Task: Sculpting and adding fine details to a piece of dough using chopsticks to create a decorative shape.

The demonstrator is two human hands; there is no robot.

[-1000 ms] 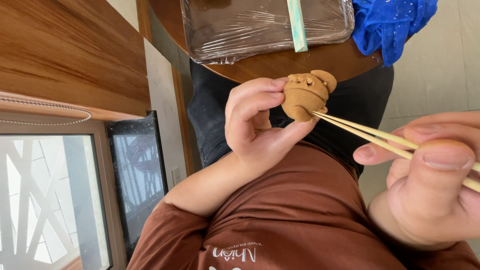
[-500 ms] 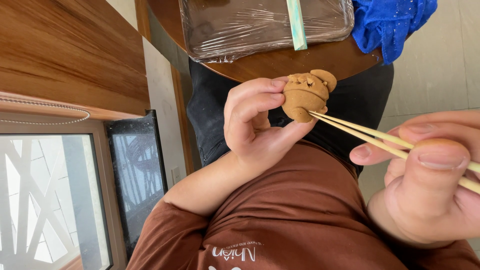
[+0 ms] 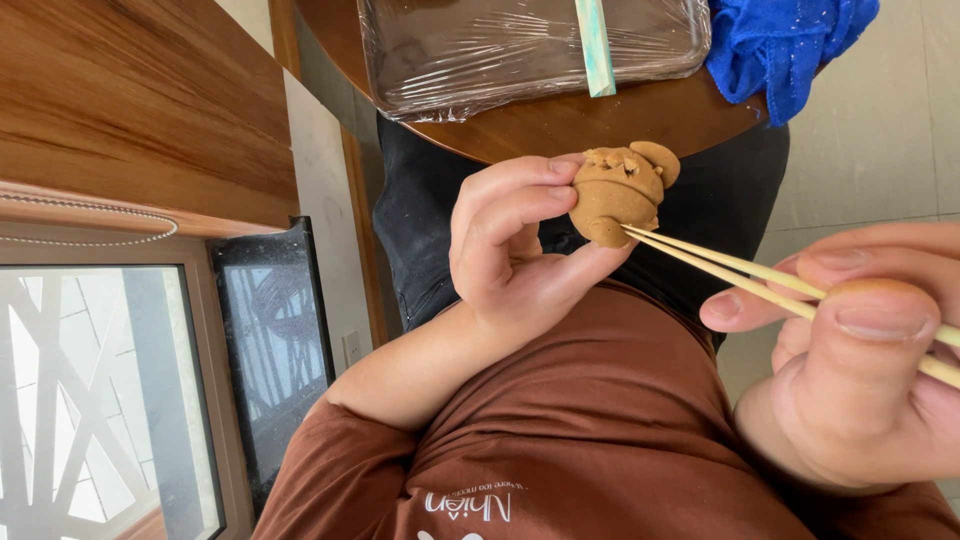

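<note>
My left hand [image 3: 510, 255] holds a small brown clay figure [image 3: 612, 195] between the thumb and the curled fingers, just in front of the table edge. The figure is rounded, with a small knob and rough crumbs on its top. My right hand [image 3: 860, 390], at the right edge of the view, pinches two thin bamboo sticks [image 3: 740, 265] between thumb and fingers. The stick tips touch the lower side of the figure. Both hands hover over my lap, above black trousers and a brown shirt.
A round wooden table [image 3: 600, 125] lies ahead. On it are a dark tray [image 3: 480, 50] wrapped in clear film, a pale green strip [image 3: 596, 45] across the tray, and a blue cloth [image 3: 780, 45]. A wooden panel and a window [image 3: 100, 400] fill the left.
</note>
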